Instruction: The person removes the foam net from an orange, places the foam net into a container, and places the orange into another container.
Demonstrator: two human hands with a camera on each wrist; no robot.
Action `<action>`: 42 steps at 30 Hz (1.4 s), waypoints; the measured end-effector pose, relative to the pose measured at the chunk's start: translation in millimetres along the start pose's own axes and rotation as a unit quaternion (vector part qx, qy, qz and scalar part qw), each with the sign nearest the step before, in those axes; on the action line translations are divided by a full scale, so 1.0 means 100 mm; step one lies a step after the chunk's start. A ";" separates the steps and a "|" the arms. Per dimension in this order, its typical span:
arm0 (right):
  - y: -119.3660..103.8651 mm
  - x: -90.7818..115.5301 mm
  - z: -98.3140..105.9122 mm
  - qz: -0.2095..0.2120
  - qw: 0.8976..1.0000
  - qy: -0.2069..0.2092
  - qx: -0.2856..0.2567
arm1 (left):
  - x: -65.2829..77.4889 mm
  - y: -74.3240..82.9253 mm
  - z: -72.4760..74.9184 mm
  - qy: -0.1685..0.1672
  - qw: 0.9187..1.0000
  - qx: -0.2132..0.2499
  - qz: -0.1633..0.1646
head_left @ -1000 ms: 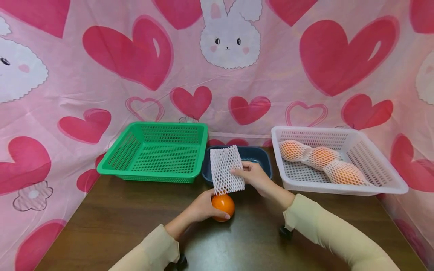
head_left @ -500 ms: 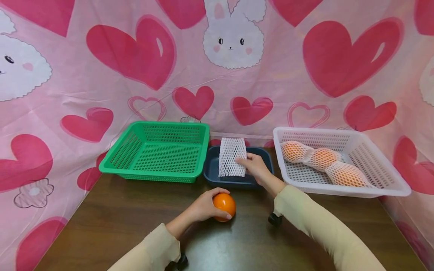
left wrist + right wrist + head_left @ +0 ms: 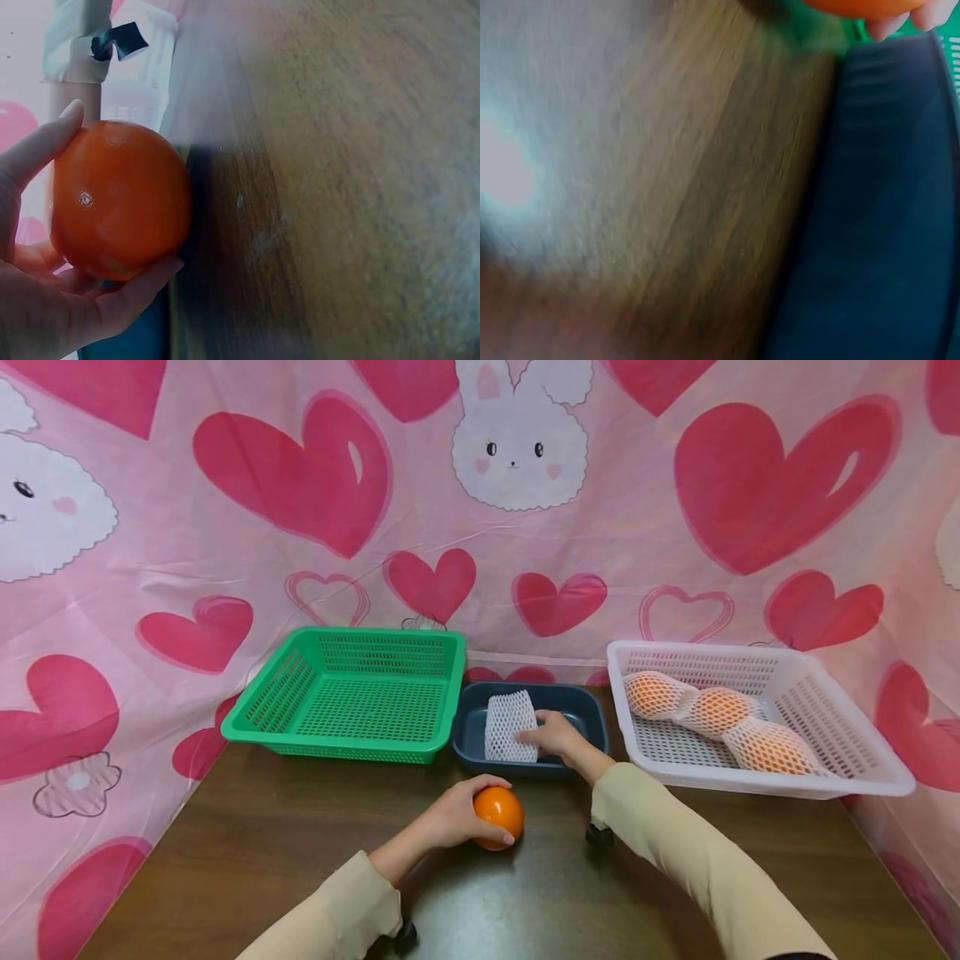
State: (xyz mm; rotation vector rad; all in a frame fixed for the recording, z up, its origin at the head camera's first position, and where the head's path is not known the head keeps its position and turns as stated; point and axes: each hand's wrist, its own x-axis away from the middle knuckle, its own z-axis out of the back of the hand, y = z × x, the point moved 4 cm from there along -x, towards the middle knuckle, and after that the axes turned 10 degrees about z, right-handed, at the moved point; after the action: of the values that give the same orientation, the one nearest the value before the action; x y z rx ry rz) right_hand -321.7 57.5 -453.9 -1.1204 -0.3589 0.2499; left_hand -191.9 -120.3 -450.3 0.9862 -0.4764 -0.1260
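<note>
In the head view my left hand (image 3: pixel 453 814) grips a bare, shiny orange (image 3: pixel 500 817) close over the table. The left wrist view shows thumb and fingers curled round the same orange (image 3: pixel 120 199). My right hand (image 3: pixel 553 735) pinches the right edge of a white foam fruit net (image 3: pixel 510 727). This flattened net is inside the outline of the dark blue tray (image 3: pixel 471 760), its lower end down by the near wall. The right wrist view has the tray's side (image 3: pixel 877 210) but neither the net nor the right hand's fingers.
A green basket (image 3: pixel 337 752) stands left of the tray. To the right, a white basket (image 3: pixel 750 783) contains several oranges in foam nets (image 3: pixel 718 710). Behind everything hangs a pink heart-patterned cloth (image 3: pixel 330 510). The wooden table (image 3: pixel 525 902) runs toward me.
My right hand has carried the foam net away from the orange, up and back, then lowered it into the tray. The left hand keeps its grip on the orange in nearly the same spot.
</note>
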 end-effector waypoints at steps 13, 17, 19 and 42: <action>-0.02 -0.10 0.00 0.044 0.978 -0.016 0.203 | -0.02 0.02 0.01 -0.004 1.000 -0.016 -0.007; -0.05 -0.10 0.00 0.035 0.960 -0.009 0.277 | -0.02 0.03 0.01 -0.003 1.000 -0.016 -0.006; -0.06 -0.10 0.00 0.035 0.951 -0.008 0.307 | -0.02 0.03 0.00 -0.003 1.000 -0.016 -0.003; -0.31 0.01 0.12 0.151 0.940 0.001 0.306 | 0.05 0.17 0.16 -0.009 1.000 -0.004 -0.022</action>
State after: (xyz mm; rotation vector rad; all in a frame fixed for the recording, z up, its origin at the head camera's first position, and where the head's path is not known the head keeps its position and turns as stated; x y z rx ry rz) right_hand -325.2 54.8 -421.2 -0.5524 -0.0877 0.5883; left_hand -196.0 -124.4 -427.2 0.9879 -0.4711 -0.1772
